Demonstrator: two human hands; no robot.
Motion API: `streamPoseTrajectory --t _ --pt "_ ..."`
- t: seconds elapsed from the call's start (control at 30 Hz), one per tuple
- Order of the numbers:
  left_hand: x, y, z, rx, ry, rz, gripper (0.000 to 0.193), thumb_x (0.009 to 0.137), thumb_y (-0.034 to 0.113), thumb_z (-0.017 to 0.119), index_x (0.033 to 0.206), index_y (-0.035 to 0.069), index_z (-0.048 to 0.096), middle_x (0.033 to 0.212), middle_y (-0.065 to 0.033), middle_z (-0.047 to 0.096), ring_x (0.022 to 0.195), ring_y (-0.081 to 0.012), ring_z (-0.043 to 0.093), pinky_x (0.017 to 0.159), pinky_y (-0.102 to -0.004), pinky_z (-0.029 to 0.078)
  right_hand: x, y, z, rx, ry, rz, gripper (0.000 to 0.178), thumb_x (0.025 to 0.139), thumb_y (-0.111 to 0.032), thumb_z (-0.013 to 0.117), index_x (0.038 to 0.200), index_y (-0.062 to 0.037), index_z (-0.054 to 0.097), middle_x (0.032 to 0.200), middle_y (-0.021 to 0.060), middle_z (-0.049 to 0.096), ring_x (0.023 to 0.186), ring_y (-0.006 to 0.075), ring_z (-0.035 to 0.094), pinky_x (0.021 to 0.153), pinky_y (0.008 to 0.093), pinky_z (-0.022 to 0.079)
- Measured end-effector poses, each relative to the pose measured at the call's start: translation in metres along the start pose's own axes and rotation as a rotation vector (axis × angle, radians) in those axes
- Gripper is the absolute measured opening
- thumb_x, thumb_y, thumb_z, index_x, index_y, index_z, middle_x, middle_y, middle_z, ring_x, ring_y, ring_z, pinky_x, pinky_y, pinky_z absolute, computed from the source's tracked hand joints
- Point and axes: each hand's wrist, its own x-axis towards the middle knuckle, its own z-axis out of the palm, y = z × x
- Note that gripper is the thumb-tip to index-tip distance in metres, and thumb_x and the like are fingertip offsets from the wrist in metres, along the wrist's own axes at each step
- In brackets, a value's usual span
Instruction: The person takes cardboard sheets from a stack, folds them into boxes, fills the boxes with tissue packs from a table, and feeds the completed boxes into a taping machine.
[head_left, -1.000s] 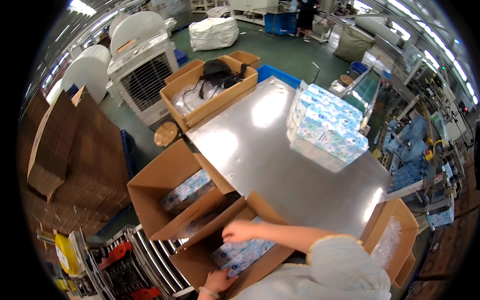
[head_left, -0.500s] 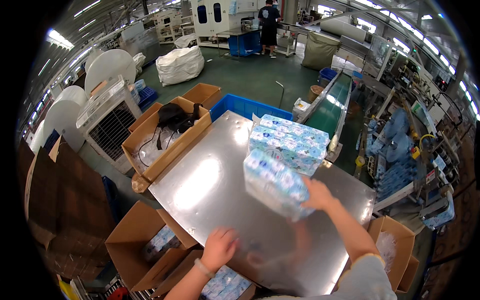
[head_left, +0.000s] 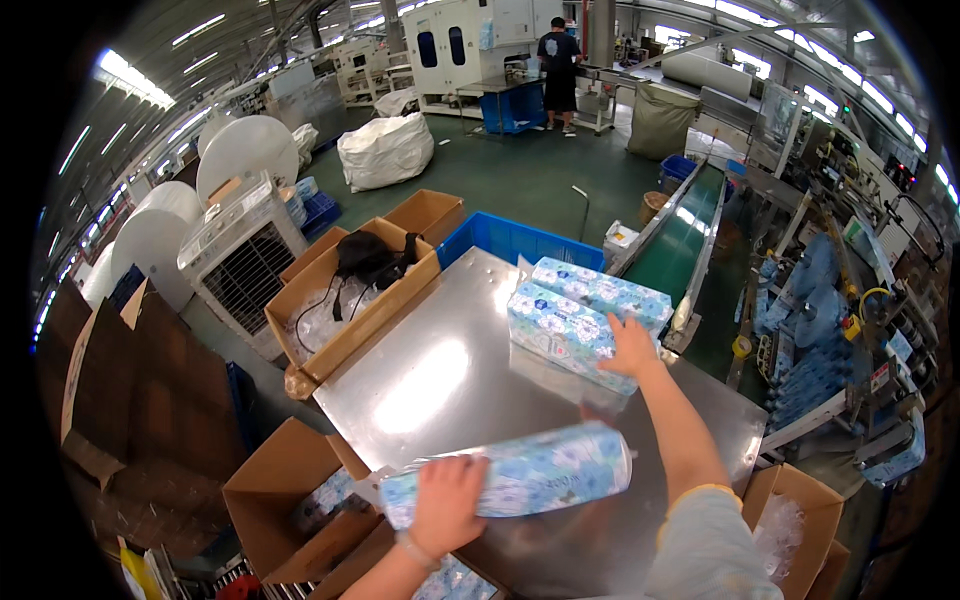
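One tissue pack (head_left: pixel 510 480) lies crosswise under left hand (head_left: pixel 445 505)

Bare steel tabletop (head_left: pixel 420 385) left of the stacked tissue packs (head_left: pixel 585 315) — open cartons (head_left: pixel 290 500) along its near-left edge

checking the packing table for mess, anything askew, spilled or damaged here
Nothing looks spilled or damaged. The left hand grips one blue flowered pack lying slantwise near the near edge of the steel table, and the right hand rests on the stacked packs, which sit slightly offset from each other.
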Motion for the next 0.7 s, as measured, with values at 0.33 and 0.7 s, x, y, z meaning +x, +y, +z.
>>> streamPoseTrajectory --t 0.33,0.7 --pt "-0.313 -0.009 -0.055 -1.063 0.511 -0.913 0.082 0.071 0.007 0.089 0.136 -0.001 0.04 0.129 -0.012 0.053 0.122 -0.0268 0.055 0.104 -0.0409 0.045 -0.239 -0.062 -0.046 -0.133 -0.119 0.065 0.124 0.061 -0.034 0.093 0.16 -0.0048 0.024 0.127 0.0253 0.054 0.121 0.0426 0.055 0.102 0.0504 0.046" --pt "-0.419 0.013 0.07 -0.208 -0.403 -0.622 0.087 0.065 0.033 0.086 0.137 0.002 0.049 0.123 -0.0216 0.056 0.118 -0.0409 0.054 0.096 -0.0467 0.049 -0.318 -0.32 -0.149 0.396 0.281 -0.777 0.092 0.07 -0.02 0.087 0.152 -0.0179 0.047 0.118 0.0198 0.054 0.11 0.0402 0.054 0.095 0.0474 0.044"
